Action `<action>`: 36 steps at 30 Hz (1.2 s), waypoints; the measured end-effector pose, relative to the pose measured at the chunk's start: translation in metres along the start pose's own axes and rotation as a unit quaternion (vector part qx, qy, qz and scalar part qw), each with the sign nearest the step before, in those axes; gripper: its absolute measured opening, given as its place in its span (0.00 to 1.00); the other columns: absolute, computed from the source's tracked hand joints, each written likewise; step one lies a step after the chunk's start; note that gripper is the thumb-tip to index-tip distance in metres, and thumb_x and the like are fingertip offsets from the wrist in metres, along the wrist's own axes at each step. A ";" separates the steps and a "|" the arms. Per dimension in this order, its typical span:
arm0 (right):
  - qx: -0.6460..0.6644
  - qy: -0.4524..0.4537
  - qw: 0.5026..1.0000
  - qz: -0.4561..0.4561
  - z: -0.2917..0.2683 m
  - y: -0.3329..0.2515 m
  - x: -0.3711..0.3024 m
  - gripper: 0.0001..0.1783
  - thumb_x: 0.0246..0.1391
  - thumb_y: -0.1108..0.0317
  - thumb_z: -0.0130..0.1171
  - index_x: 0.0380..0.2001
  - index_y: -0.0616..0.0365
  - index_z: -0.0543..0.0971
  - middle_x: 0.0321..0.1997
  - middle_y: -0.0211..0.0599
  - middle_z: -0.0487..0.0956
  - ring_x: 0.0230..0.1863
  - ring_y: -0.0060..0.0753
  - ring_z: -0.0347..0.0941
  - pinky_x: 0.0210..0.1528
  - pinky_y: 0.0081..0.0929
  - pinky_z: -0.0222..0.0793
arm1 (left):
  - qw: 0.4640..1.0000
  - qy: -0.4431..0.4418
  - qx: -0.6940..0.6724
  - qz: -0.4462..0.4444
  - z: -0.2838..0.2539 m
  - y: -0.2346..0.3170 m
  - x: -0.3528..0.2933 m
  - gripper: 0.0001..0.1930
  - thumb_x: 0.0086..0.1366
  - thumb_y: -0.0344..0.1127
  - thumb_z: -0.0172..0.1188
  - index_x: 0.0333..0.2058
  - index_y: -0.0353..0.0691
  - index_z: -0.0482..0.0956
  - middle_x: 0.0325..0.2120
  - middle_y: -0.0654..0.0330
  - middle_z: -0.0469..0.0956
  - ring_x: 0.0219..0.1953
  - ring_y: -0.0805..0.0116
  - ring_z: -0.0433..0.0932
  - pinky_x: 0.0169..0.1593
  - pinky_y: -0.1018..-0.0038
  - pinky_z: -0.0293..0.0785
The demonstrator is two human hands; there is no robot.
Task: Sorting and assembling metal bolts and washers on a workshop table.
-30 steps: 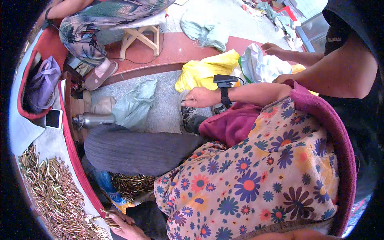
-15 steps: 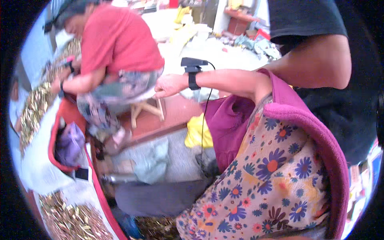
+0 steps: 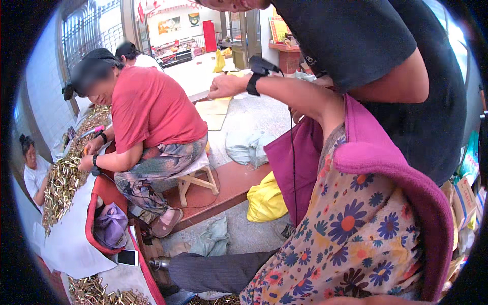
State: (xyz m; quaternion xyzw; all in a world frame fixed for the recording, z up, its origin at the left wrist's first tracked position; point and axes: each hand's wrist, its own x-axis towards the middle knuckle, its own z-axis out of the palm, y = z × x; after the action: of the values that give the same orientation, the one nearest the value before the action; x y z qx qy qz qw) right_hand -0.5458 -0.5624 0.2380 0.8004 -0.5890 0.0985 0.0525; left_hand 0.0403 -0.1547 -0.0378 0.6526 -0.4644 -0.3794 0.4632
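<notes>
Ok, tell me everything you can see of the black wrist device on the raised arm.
The wrist device is a black band strapped round the wrist behind the right hand, with a boxy black unit standing up from its top. It looks like plastic with a matte finish. A thin black cable hangs from near it, down past the magenta sleeve. The arm is held out level, the hand half closed and holding nothing visible. The left hand is out of view.

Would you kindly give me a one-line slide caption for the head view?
Right hand, wearing a black wrist device, raised empty over a workshop floor; a seated co-worker sorts brass-coloured pieces.
</notes>
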 end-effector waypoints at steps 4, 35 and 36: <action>0.003 -0.063 0.994 -0.085 0.106 -0.054 -0.059 0.26 0.55 0.48 0.49 0.24 0.64 0.78 0.25 0.52 0.78 0.24 0.53 0.73 0.29 0.46 0.69 | 1.000 0.004 0.010 -0.012 0.010 0.028 -0.010 0.13 0.69 0.42 0.51 0.33 0.37 0.70 0.24 0.63 0.69 0.25 0.74 0.64 0.29 0.75 0.60; 0.029 -0.590 0.806 -0.043 0.321 -0.068 -0.188 0.33 0.53 0.37 0.52 0.36 0.62 0.80 0.36 0.35 0.79 0.38 0.25 0.73 0.41 0.27 0.69 | 0.984 0.013 0.044 -0.169 -0.005 -0.030 -0.040 0.12 0.70 0.39 0.50 0.36 0.34 0.70 0.28 0.64 0.68 0.30 0.74 0.64 0.34 0.76 0.62; 0.025 -0.587 0.808 -0.038 0.309 -0.074 -0.182 0.33 0.53 0.37 0.52 0.36 0.62 0.80 0.36 0.35 0.79 0.38 0.25 0.73 0.41 0.27 0.69 | 0.985 0.010 0.032 -0.171 -0.001 -0.028 -0.036 0.12 0.70 0.39 0.50 0.37 0.33 0.70 0.29 0.64 0.68 0.30 0.75 0.64 0.33 0.76 0.62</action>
State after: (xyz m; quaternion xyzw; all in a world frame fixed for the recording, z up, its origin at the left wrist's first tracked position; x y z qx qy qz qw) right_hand -0.4978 -0.4325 -0.1011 0.7287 -0.4738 -0.3777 -0.3193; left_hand 0.0383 -0.1156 -0.0621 0.7405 -0.3533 -0.4316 0.3749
